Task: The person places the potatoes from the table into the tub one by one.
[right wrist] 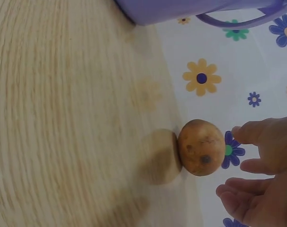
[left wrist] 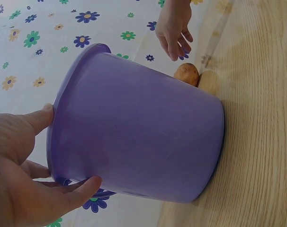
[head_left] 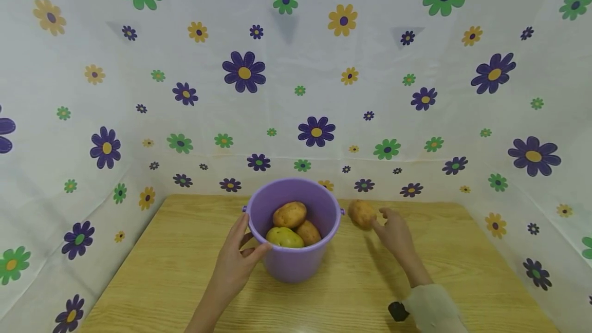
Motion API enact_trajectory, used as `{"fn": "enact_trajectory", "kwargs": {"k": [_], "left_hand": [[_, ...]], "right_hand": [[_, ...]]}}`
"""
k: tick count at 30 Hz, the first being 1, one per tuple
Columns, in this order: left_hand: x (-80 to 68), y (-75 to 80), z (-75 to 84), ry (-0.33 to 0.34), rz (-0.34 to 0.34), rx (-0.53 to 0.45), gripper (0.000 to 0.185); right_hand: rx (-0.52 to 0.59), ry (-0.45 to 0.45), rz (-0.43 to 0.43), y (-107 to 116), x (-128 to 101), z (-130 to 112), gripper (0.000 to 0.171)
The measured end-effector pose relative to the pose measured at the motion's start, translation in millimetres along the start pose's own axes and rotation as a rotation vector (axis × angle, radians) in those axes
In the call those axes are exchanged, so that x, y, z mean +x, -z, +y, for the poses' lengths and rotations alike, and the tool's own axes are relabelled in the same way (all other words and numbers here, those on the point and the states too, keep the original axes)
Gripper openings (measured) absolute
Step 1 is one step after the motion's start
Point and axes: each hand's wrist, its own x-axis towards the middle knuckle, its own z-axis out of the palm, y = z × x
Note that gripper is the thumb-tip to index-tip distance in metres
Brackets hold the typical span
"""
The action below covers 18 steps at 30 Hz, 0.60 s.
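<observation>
A purple bucket [head_left: 296, 263] stands upright on the wooden table, with three potatoes inside; one potato [head_left: 290, 215] lies on top. My left hand [head_left: 233, 261] rests against the bucket's left front, its thumb at the rim and its fingers spread along the outside. To the right of the bucket, a single brown potato [head_left: 362, 214] sits on the table. Close beside it is my right hand [head_left: 395, 233], fingers parted and loosely bent. In the right wrist view a gap shows between those fingertips and the potato [right wrist: 201, 147].
The wooden table [head_left: 185, 251] ends at a white cloth backdrop [head_left: 287, 102] printed with flowers, which also rises along both sides. A purple handle [right wrist: 247, 21] hangs at the bucket's far side.
</observation>
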Motion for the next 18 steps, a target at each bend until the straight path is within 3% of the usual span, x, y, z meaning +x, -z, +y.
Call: {"fn": "enact_trajectory", "kwargs": {"k": [18], "left_hand": [[-0.5,-0.2,2.9,0.019,-0.003,-0.018,0.091]], "right_hand": [[0.013,-0.066,-0.017,-28,20,15,0.066]]}}
